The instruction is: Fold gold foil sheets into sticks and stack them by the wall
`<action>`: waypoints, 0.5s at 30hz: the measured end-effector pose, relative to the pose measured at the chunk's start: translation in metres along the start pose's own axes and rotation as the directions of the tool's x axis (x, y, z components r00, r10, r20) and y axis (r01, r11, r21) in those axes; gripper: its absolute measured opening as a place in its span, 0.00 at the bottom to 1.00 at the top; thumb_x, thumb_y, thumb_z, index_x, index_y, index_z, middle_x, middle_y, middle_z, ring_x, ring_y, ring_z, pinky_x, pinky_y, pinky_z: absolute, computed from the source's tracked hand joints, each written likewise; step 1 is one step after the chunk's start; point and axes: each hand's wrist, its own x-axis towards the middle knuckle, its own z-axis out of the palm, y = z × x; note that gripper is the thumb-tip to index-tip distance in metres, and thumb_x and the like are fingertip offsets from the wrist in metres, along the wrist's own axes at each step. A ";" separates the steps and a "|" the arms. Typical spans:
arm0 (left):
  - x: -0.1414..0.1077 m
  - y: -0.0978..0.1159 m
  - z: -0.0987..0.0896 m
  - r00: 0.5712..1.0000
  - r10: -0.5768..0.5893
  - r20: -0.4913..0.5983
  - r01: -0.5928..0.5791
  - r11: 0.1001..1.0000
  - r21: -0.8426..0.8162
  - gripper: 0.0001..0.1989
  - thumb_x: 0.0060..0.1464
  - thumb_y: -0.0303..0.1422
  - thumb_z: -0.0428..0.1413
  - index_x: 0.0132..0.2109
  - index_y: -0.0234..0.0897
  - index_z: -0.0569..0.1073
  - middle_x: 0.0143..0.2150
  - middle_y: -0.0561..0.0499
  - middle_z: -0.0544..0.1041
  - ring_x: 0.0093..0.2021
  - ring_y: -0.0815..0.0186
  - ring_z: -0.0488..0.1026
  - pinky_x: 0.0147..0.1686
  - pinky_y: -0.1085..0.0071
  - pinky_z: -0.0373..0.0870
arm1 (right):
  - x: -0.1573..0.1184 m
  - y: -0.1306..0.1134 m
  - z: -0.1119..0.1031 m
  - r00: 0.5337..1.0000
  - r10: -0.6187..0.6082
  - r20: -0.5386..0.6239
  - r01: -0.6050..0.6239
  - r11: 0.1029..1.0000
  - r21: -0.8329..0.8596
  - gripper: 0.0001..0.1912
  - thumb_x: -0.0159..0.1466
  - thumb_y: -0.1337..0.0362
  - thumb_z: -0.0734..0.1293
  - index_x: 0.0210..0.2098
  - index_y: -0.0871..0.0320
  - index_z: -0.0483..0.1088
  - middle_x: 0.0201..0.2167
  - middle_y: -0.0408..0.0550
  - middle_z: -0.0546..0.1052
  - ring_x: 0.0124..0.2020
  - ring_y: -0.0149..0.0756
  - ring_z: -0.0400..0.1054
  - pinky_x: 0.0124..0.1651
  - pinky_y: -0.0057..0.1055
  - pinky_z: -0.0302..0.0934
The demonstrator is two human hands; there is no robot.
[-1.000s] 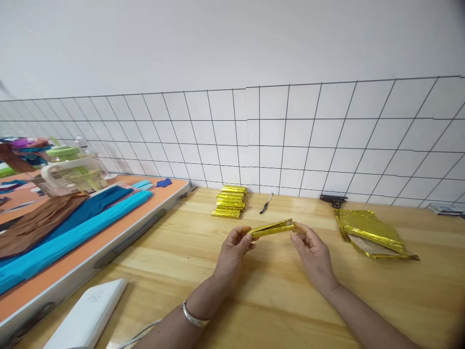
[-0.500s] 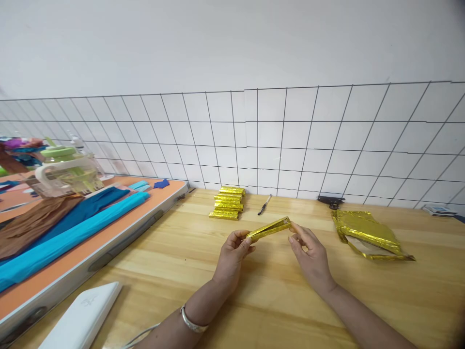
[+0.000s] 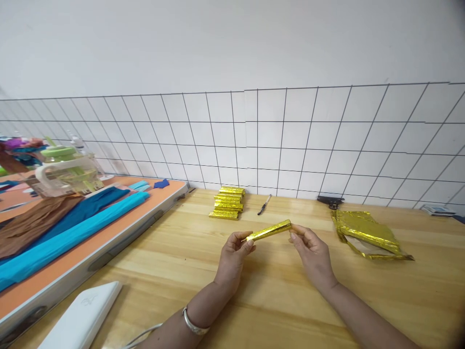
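Between my hands, a folded strip of gold foil paper (image 3: 271, 230) is held above the wooden table (image 3: 189, 295), tilted up towards the right. My left hand (image 3: 234, 254) pinches its left end between thumb and fingers. At the other end, my right hand (image 3: 312, 254) has its thumb and fingers closed on the tip. Beyond my left hand, several similar folded gold foil strips (image 3: 228, 206) lie in a row. A stack of gold foil sheets (image 3: 370, 232) with a pale underside showing rests to the right.
A pen (image 3: 264, 205) lies near the wall, and a black clip-like object (image 3: 331, 200) stands further right. On the left are an orange board (image 3: 160, 196) with blue and brown crepe-like rolls, a green-lidded jug (image 3: 69, 169) and a white power bank (image 3: 82, 315).
The gap along the gold strip has narrowed, and the strip has turned slightly. My right thumb has moved up against its right end. My left hand keeps its grip.
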 end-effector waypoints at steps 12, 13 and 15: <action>-0.005 0.000 0.006 1.000 0.005 0.014 -0.006 0.998 0.057 0.15 0.42 0.35 0.63 0.39 0.36 0.72 0.40 0.50 0.73 0.38 0.68 0.69 0.40 0.70 0.70 | 0.004 0.000 -0.001 0.990 0.142 -0.015 -0.137 0.975 0.175 0.14 0.56 0.54 0.67 0.35 0.58 0.69 0.27 0.45 0.73 0.30 0.34 0.67 0.31 0.29 0.60; -0.006 0.000 0.006 0.999 -0.004 0.035 0.001 0.997 0.073 0.15 0.43 0.36 0.63 0.39 0.36 0.72 0.40 0.50 0.73 0.38 0.68 0.69 0.40 0.70 0.70 | 0.005 0.000 -0.001 0.988 0.154 -0.013 -0.149 0.973 0.178 0.14 0.56 0.53 0.67 0.34 0.58 0.68 0.27 0.45 0.73 0.30 0.35 0.67 0.31 0.29 0.60; -0.006 -0.001 0.005 0.996 -0.036 0.084 0.026 0.994 0.108 0.14 0.45 0.36 0.62 0.39 0.36 0.71 0.39 0.50 0.73 0.38 0.68 0.69 0.38 0.71 0.69 | 0.006 0.000 -0.002 0.985 0.170 -0.021 -0.164 0.970 0.178 0.14 0.56 0.53 0.67 0.34 0.58 0.68 0.27 0.45 0.72 0.30 0.35 0.67 0.30 0.29 0.60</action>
